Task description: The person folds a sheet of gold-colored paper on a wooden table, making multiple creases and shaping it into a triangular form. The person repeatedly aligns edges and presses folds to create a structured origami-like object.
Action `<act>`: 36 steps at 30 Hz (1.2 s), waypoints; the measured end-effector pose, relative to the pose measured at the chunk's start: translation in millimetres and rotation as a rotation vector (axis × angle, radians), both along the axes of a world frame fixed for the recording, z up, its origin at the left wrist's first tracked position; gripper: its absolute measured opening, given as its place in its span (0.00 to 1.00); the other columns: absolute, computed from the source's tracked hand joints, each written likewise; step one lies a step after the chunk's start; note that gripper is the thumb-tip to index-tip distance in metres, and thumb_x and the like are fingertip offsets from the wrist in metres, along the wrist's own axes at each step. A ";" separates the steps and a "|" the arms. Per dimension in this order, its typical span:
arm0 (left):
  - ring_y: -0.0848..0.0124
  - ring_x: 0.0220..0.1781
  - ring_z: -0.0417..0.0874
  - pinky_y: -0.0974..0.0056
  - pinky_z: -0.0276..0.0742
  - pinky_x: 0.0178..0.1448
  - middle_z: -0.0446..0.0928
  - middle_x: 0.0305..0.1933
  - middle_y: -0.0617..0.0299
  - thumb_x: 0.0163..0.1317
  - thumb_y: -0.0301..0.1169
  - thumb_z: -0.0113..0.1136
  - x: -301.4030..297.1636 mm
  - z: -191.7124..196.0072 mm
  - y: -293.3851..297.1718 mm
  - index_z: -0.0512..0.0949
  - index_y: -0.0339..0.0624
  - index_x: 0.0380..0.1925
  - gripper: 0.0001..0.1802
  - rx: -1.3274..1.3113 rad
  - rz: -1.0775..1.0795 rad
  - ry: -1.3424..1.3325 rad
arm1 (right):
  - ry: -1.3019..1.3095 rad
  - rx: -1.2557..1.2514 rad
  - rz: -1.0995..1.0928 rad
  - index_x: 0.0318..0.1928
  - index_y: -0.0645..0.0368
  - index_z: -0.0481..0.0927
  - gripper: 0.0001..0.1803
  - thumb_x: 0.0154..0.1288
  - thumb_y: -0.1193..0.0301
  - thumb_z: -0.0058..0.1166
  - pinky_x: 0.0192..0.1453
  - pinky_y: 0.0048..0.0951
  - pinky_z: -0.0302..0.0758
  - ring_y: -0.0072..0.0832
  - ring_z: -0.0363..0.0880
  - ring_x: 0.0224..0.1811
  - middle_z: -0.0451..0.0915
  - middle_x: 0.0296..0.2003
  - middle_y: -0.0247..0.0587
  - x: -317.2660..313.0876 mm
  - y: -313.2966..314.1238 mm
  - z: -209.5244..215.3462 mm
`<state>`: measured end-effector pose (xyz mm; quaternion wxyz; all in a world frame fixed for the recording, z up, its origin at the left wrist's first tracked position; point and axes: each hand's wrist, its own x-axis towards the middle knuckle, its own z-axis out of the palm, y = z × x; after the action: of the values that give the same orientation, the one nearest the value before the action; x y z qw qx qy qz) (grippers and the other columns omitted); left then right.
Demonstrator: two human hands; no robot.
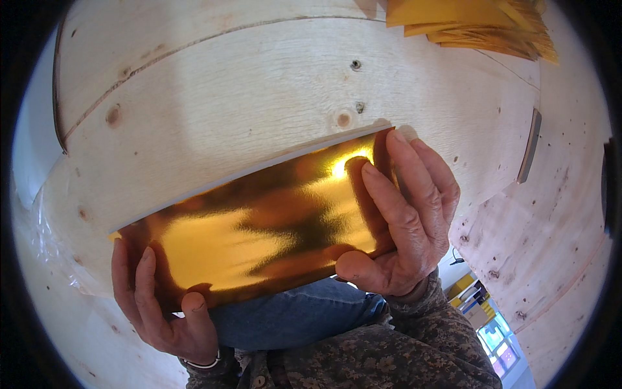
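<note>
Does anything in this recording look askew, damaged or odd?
Only the stack of yellow-gold sheets at the upper right looks untidy: its edges fan out unevenly. The shiny gold piece between left hand and right hand slants, but shows no clear damage.

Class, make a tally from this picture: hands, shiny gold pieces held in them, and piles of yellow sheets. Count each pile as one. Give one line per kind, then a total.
Left hand and right hand: 2
Shiny gold piece held in both: 1
Pile of yellow sheets at the upper right: 1
Total: 4
</note>
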<state>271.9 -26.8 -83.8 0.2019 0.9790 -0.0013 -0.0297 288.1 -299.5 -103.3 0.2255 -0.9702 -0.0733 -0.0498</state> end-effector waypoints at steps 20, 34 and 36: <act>0.44 0.73 0.69 0.44 0.66 0.74 0.67 0.71 0.40 0.70 0.43 0.47 1.3 0.1 -0.4 0.77 0.33 0.59 0.27 0.004 -0.003 0.006 | -0.019 0.022 0.005 0.52 0.68 0.83 0.43 0.67 0.35 0.50 0.67 0.42 0.72 0.52 0.73 0.64 0.79 0.58 0.61 2.6 0.9 -1.3; 0.44 0.73 0.69 0.45 0.66 0.74 0.67 0.71 0.38 0.69 0.40 0.47 3.0 1.9 -2.2 0.76 0.32 0.60 0.27 0.014 -0.015 0.013 | -0.042 0.011 0.002 0.52 0.67 0.83 0.44 0.65 0.32 0.50 0.67 0.45 0.72 0.52 0.74 0.63 0.80 0.57 0.61 2.4 1.0 -3.3; 0.44 0.73 0.69 0.45 0.66 0.74 0.67 0.71 0.38 0.67 0.37 0.48 3.6 1.7 -3.8 0.76 0.32 0.60 0.26 0.010 -0.002 0.011 | -0.056 0.035 0.000 0.51 0.67 0.83 0.44 0.65 0.33 0.50 0.67 0.45 0.72 0.52 0.74 0.63 0.80 0.57 0.61 2.6 0.8 -5.4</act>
<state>275.5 -30.6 -82.0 0.1970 0.9798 -0.0011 -0.0352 290.7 -298.6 -108.7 0.2405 -0.9643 -0.0785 -0.0782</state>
